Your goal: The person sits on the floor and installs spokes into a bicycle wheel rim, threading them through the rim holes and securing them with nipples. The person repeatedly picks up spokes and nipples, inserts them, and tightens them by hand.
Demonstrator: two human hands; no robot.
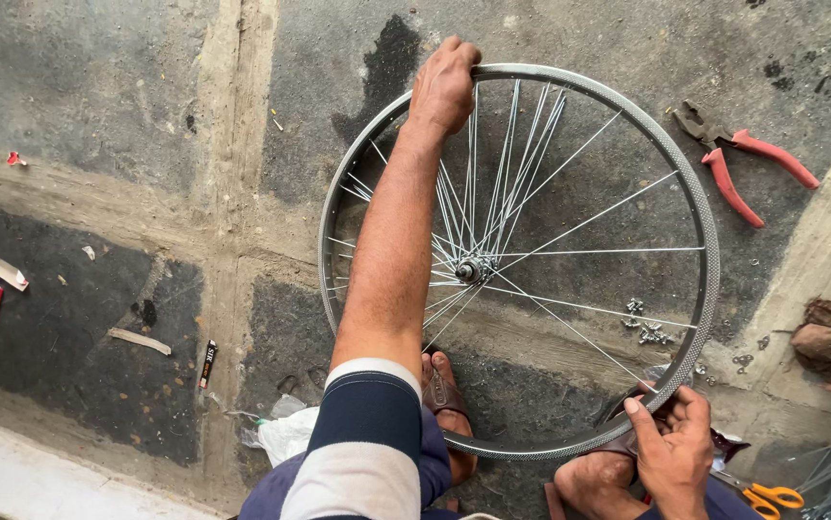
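On concrete floor (97, 318): wheel rim (695, 202) far edge under left fingers (454, 53), near edge probably pinched by right fingers (642, 414).

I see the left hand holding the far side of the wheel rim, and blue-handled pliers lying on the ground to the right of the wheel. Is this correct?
Not quite. In the head view the left hand does hold the far side of the wheel rim, and the pliers lie on the ground to its right, but their handles are red, not blue.

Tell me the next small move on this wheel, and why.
Probably turn the rim a little between both hands. The left hand grips its far edge and the right hand its near edge, and only part of the wheel carries spokes. Turning would bring an unlaced stretch nearer the loose nipples on the floor.
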